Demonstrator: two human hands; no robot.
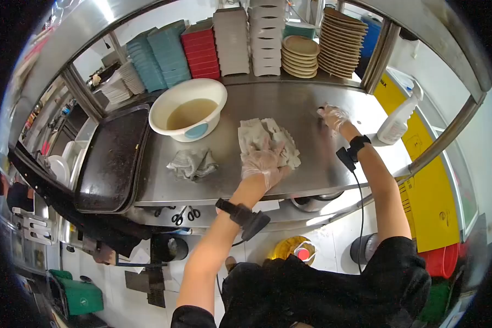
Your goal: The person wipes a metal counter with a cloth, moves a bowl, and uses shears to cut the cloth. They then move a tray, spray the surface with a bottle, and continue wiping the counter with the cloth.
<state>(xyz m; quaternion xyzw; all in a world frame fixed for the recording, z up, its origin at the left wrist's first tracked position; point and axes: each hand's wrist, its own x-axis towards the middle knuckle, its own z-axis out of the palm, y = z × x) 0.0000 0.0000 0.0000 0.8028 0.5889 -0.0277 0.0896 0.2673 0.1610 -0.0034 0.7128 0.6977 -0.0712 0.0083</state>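
Note:
Both hands wear clear plastic gloves. My left hand [262, 163] lies with fingers spread on a pale, crumpled cloth [254, 133] on the steel counter [224, 183]. Farther right, my right hand [334, 116] is on the counter surface, its fingers bent and close together; whatever they hold, if anything, is too small to make out. A grey cloth [193, 164] lies bunched to the left of the pale one. Behind it stands a white basin [161, 109] with brownish liquid inside.
A spray bottle [393, 123] stands at the right end. Dark trays [112, 158] lie at the left. Stacked blue, red and grey containers [200, 52] and plates [341, 44] line the back. Scissors [186, 215] are on the shelf below. Metal posts frame both sides.

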